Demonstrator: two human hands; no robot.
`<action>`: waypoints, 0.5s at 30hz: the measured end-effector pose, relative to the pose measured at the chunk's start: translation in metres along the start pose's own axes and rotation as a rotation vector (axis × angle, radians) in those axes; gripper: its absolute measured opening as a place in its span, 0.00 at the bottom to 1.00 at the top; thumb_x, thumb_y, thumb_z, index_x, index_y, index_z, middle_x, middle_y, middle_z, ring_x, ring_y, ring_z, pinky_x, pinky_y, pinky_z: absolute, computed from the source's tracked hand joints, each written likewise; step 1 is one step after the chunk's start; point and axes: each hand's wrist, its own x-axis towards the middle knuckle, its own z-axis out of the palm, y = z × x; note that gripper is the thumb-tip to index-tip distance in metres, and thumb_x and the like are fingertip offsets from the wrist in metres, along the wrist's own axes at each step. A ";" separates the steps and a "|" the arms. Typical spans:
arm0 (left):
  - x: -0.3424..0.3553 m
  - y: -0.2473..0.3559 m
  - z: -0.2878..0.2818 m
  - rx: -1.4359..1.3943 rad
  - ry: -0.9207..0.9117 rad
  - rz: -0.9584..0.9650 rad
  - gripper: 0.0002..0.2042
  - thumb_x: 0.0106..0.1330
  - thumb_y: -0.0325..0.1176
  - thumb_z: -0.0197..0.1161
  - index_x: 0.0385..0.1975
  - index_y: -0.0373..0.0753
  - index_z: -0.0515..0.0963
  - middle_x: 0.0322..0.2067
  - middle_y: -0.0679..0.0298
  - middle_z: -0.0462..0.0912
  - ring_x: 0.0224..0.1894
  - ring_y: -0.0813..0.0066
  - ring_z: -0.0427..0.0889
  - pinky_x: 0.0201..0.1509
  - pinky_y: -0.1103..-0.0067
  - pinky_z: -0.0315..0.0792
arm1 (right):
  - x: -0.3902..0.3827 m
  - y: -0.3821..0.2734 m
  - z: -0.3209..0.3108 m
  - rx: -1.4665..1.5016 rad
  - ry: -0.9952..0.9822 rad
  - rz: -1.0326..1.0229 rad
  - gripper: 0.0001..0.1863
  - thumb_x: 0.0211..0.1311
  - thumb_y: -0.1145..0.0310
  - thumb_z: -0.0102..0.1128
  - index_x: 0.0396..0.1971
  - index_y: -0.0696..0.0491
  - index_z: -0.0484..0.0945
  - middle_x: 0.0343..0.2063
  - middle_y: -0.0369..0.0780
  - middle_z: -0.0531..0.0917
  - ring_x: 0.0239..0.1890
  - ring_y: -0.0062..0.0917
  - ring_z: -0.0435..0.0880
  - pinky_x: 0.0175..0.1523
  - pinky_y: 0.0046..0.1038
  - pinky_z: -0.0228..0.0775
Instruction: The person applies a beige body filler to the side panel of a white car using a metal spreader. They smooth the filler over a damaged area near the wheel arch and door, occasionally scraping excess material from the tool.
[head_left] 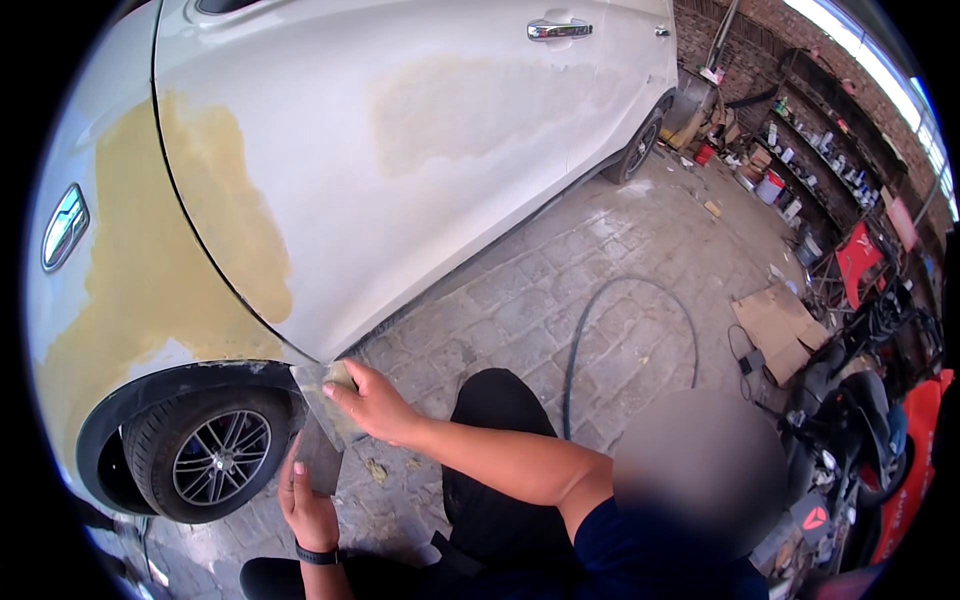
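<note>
My right hand (pixel 375 405) is closed on a flat, pale greyish piece with yellowish smears (pixel 328 392), held by the lower corner of the car door (pixel 330 290), behind the front wheel arch. Whether it touches the car I cannot tell. Just below, my left hand (pixel 308 515), with a dark band at the wrist, grips a thin dark grey rectangular plate (pixel 320 458) with the thumb on its face. The two flat pieces are close together and partly overlap in view. Yellowish putty patches (pixel 225 200) cover parts of the white door and fender (pixel 110 260).
The front wheel (pixel 222 458) stands left of my hands. A dark hose (pixel 570 370) curves over the paved floor (pixel 520 300). Flattened cardboard (pixel 775 325), a motorbike (pixel 850 420) and shelves of bottles (pixel 825 150) are at the right. My bent knee (pixel 500 400) is below my right forearm.
</note>
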 end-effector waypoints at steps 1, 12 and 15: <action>-0.001 0.001 0.001 0.001 -0.013 0.001 0.25 0.83 0.39 0.50 0.70 0.25 0.69 0.67 0.50 0.75 0.68 0.60 0.74 0.75 0.66 0.65 | 0.001 -0.001 0.003 0.041 0.108 0.026 0.15 0.76 0.65 0.61 0.51 0.61 0.77 0.39 0.42 0.86 0.41 0.24 0.80 0.49 0.33 0.74; -0.016 -0.035 -0.038 -0.103 -0.038 -0.182 0.24 0.79 0.26 0.50 0.74 0.30 0.64 0.68 0.55 0.73 0.68 0.67 0.74 0.72 0.69 0.67 | -0.037 0.009 0.040 -0.159 -0.328 -0.065 0.15 0.73 0.62 0.65 0.41 0.59 0.75 0.32 0.47 0.82 0.36 0.27 0.79 0.45 0.37 0.73; -0.016 -0.024 -0.023 -0.065 -0.009 -0.111 0.21 0.80 0.27 0.52 0.70 0.30 0.69 0.64 0.57 0.77 0.64 0.68 0.77 0.69 0.71 0.70 | -0.031 0.004 0.038 -0.153 -0.320 -0.089 0.15 0.72 0.61 0.65 0.39 0.59 0.75 0.30 0.47 0.82 0.34 0.27 0.78 0.43 0.36 0.73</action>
